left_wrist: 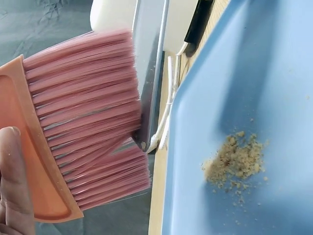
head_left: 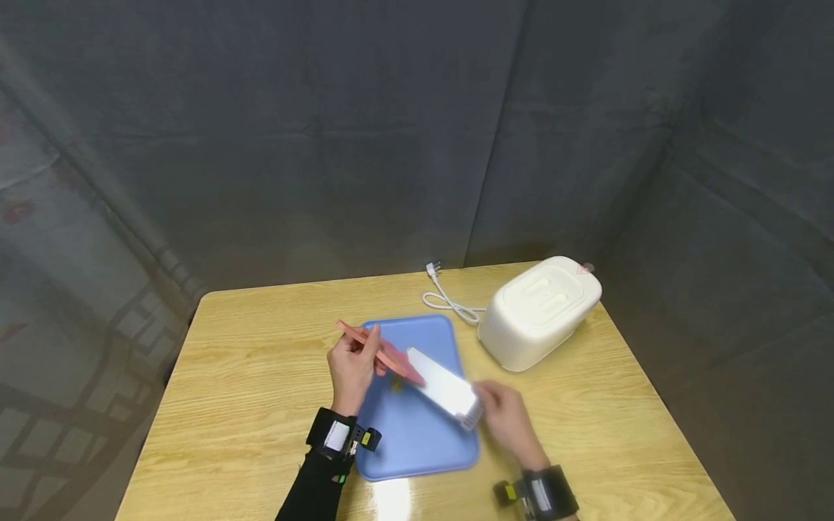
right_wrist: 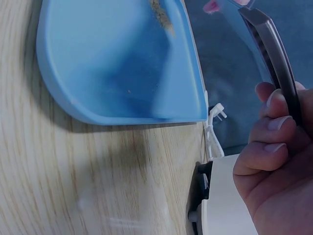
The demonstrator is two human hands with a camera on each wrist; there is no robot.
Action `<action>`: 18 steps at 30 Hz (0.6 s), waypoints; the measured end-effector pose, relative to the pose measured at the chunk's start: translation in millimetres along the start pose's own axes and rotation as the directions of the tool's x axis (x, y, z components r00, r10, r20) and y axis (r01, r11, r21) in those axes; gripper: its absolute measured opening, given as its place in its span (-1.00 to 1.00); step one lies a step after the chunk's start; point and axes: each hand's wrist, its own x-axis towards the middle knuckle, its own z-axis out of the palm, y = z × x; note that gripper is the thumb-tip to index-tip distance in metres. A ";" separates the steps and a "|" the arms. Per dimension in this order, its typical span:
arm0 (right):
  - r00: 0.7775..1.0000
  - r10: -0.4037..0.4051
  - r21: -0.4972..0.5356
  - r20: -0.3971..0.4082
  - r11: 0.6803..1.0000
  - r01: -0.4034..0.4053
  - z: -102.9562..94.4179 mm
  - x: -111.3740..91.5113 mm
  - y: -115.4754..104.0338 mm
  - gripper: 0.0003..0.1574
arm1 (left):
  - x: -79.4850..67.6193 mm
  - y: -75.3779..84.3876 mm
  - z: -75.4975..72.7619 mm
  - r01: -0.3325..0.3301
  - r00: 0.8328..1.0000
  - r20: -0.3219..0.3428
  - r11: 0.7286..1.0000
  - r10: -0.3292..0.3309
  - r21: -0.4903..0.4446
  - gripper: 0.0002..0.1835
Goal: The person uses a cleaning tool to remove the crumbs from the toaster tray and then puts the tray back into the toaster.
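My left hand pinches a small pink-bristled brush by its orange back. In the head view the bristles reach the far end of a metal crumb tray. My right hand grips that tray by its dark end piece, holding it tilted in the air. Beneath both lies a blue tray. A small heap of brown crumbs sits on the blue tray, with specks scattered around it.
A white toaster with its lid on stands at the right back of the wooden table. Its white cord and plug lie loosely coiled toward the back edge. Dark cloth hangs behind the table.
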 end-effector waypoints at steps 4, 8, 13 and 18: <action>1.000 -0.021 -0.014 -0.008 1.000 0.021 -0.6 0.0 1.0 -0.78 | -2.3 -2.1 -2.1 -0.026 1.000 0.007 1.000 0.026 -0.006 -0.74; 1.000 -0.016 -0.001 -0.026 1.000 0.016 -1.4 -0.9 1.1 -0.79 | -4.6 -1.8 -3.9 -0.021 1.000 0.017 1.000 0.021 0.013 -0.71; 0.998 -0.036 -0.010 -0.048 0.999 0.036 -1.9 -1.3 2.2 -0.78 | -7.8 -3.0 -5.8 0.020 1.000 0.010 1.000 -0.020 0.024 -0.67; 0.997 -0.052 -0.009 -0.052 0.999 0.051 -1.6 -1.2 3.5 -0.77 | -10.9 -3.0 -8.9 0.042 0.999 -0.010 0.999 -0.042 0.031 -0.67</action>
